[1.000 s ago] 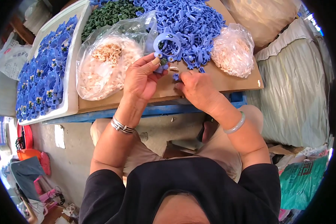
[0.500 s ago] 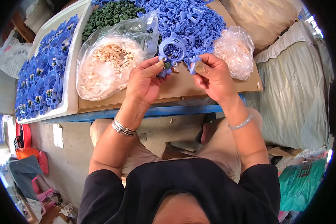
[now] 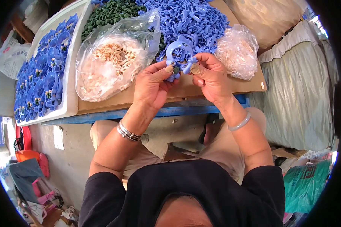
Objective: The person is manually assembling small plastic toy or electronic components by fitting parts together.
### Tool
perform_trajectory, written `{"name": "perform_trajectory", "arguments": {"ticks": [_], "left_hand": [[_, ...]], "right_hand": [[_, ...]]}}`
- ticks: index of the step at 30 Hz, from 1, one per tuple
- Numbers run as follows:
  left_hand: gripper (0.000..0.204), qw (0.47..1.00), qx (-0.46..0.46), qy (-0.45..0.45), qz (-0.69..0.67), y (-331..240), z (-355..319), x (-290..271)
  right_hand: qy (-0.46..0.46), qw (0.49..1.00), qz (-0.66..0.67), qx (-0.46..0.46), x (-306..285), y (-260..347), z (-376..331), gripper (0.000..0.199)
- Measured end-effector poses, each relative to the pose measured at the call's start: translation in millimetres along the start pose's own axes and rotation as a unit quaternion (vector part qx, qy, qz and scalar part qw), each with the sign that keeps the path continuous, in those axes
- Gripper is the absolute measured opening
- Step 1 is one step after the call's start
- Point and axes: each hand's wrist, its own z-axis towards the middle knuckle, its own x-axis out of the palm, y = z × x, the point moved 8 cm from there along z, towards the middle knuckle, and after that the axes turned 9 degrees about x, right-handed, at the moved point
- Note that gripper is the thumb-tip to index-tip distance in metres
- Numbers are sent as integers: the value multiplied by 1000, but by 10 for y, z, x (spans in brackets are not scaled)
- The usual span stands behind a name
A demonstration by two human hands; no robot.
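My left hand (image 3: 152,84) pinches a blue plastic ring-shaped part (image 3: 170,50) by its lower left side. A small dark green piece (image 3: 175,70) sits on that part beside my thumb. In my right hand (image 3: 213,78), thumb and fingers close on a small blue plastic piece (image 3: 189,66). This piece meets the ring's lower right edge; whether it is joined there I cannot tell. Behind my hands lies a heap of loose blue plastic parts (image 3: 193,22). My fingers hide portions of both held pieces.
An open clear bag of cream-coloured small parts (image 3: 113,56) lies left, another such bag (image 3: 236,53) right. Dark green parts (image 3: 108,17) are piled behind. A white foam tray (image 3: 72,90) holds rows of blue assemblies (image 3: 45,72). Large sacks (image 3: 295,87) stand at the right.
My right hand has moved left, bringing its small blue piece against the ring part. My left hand has shifted slightly right with the ring part.
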Motion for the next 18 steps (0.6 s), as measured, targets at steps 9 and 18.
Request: {"name": "perform_trajectory", "arguments": {"ticks": [9, 18], "left_hand": [[21, 998, 62, 9, 29, -110, -40, 73], [21, 981, 156, 20, 118, -238, -84, 137]], "right_hand": [[-1, 1000, 20, -10, -44, -29, 11, 18], [-21, 979, -183, -86, -37, 168, -7, 25]]}}
